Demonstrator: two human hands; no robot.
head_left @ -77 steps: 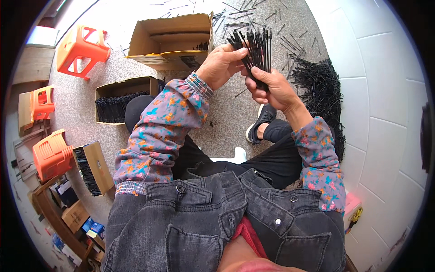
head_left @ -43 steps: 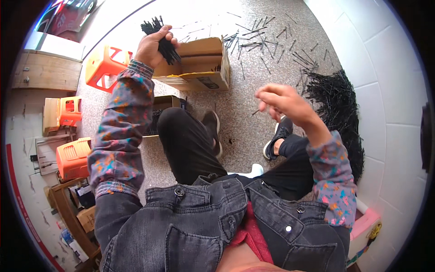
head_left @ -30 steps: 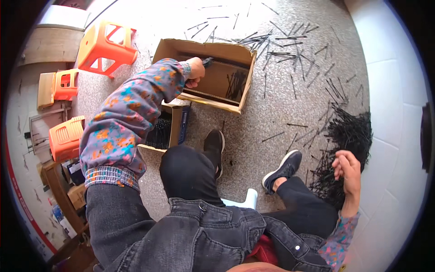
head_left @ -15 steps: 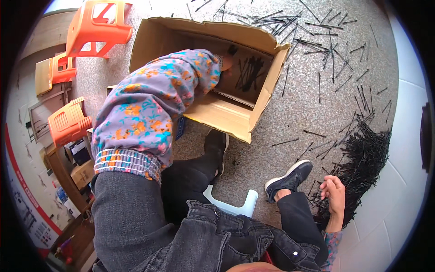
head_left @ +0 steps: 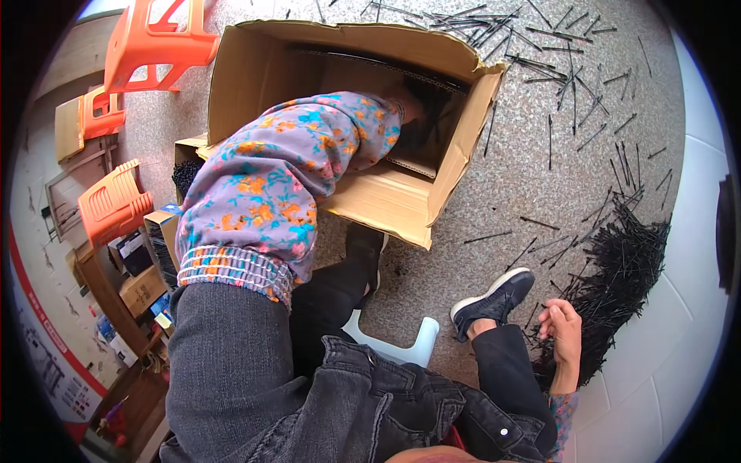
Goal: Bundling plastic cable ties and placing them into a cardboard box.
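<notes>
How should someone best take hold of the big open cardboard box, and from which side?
I'd take the cardboard box by the upper edge of its right end wall, coming from the right. That edge looks thin enough to pinch and lies uncovered, while the left sleeve crosses the near wall.

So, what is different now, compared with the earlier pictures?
The left hand carried the bundle of black sticks left and down into the large cardboard box; whether it has let go is too dark to see. The right hand released the bundle and moved back and right, beside the black pile. The pile and orange stools stayed.
</notes>
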